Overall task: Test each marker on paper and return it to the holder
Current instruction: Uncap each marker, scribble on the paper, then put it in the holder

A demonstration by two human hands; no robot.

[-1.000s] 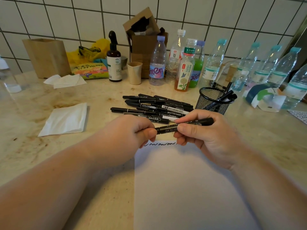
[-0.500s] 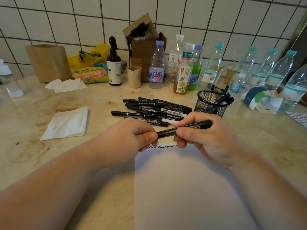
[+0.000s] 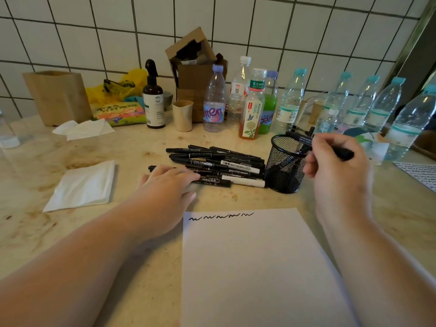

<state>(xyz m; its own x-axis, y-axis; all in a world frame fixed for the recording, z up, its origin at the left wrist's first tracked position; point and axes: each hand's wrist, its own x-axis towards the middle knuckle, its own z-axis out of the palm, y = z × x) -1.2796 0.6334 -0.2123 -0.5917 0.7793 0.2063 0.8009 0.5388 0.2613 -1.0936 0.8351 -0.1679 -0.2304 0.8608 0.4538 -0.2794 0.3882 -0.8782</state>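
While a black marker [image 3: 339, 152] is pinched in the right hand [image 3: 335, 166] just over the mesh holder's [image 3: 285, 175] rim, the left hand [image 3: 165, 185] is laid flat, fingers straight, on the marker pile [image 3: 219, 164]. The scribbled paper [image 3: 247, 267] is seen on the bench [image 3: 141, 291] between both forearms.

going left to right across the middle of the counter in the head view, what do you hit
napkin → left hand → marker pile → mesh holder → right hand holding a marker → scribbled sheet at the right edge
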